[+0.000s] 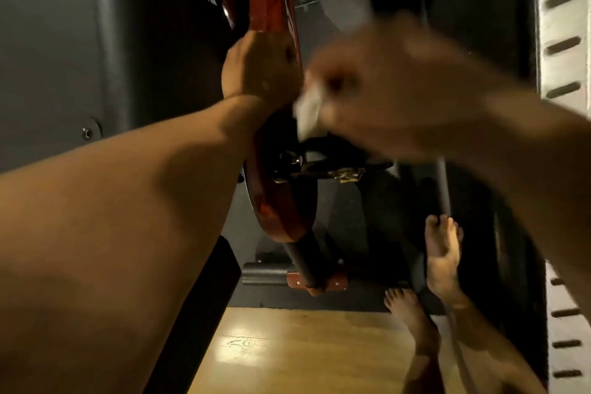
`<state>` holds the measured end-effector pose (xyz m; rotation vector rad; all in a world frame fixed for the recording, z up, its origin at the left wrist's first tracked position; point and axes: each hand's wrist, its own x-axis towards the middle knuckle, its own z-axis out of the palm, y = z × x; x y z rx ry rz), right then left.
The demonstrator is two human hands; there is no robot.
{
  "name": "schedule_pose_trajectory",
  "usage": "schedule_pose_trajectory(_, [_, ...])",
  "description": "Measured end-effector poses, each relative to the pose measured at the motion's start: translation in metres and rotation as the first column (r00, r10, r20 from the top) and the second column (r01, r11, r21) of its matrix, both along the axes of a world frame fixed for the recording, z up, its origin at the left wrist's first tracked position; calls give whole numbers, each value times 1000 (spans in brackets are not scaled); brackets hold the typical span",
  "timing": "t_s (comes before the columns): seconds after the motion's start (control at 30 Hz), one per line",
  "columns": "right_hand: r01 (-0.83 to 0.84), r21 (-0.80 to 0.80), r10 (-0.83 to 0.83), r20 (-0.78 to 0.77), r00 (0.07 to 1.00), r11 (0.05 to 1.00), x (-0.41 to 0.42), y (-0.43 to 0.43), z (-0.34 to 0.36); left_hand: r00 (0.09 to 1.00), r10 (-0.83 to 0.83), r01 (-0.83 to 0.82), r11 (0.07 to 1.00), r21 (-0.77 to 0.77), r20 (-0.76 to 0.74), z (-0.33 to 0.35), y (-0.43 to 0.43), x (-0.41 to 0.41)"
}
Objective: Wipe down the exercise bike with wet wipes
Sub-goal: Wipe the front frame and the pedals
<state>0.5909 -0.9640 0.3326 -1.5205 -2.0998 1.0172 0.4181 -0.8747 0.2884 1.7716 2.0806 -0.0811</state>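
Left hand (pixel 260 65): fingers wrapped tight round the red frame tube of the exercise bike (pixel 271 0), just above the round red housing (pixel 278 201). Right hand (pixel 383 86): heavily motion-blurred, just beside the left and to its right, in front of the bike. Fingers curled in on a bunched white wet wipe (pixel 307 112), which sticks out on the side toward the frame. Blur hides whether the wipe is touching the bike or just off it. Below the wipe, the pedal crank (pixel 319 168) pokes out of the housing, metal parts catching light. A dark post runs down from the housing to the base bar (pixel 262 275), held there by a red bracket. The bike stands on a dark mat (pixel 351 233); wooden floor (pixel 287 349) begins at the mat's near edge. My bare feet: one (pixel 443 253) on the mat with toes at a grey pole (pixel 444 189), the other (pixel 407 310) at the mat's edge. Slotted white panel (pixel 559 25) along the right side, dark grey panel (pixel 48 41) on the left.
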Motion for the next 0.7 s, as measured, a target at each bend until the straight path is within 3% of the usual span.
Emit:
schedule_pose_trajectory(0.03, [-111, -72, 115, 53, 992, 991, -6, 2, 6, 999, 6, -7, 1000, 20, 34, -1, 0, 2])
schedule_pose_trajectory(0.1, [-170, -222, 186, 52, 981, 960, -9, -10, 18, 1000, 0, 0, 1000, 29, 17, -3, -2, 0])
schedule_pose_trajectory(0.17, [-166, -168, 182, 84, 980, 972, -5, -34, 23, 999, 22, -22, 1000, -4, 32, -10, 1, -4])
schedule_pose_trajectory(0.27, [-154, -13, 151, 294, 944, 988, -11, -62, 16, 997, 22, -25, 999, 45, 69, -17, 1, -6])
schedule_pose_trajectory(0.3, [-140, 24, 127, 292, 948, 990, -13, -62, 11, 998, 2, -7, 998, 69, 65, -21, 2, -8])
schedule_pose_trajectory(0.5, [103, 90, -103, -13, 995, 991, -17, -65, -7, 995, -97, 99, 988, 121, -27, -26, 2, -14])
schedule_pose_trajectory(0.7, [92, -40, -94, -73, 993, 995, -21, -29, 0, 998, -58, 55, 990, 131, 17, -21, -2, -10])
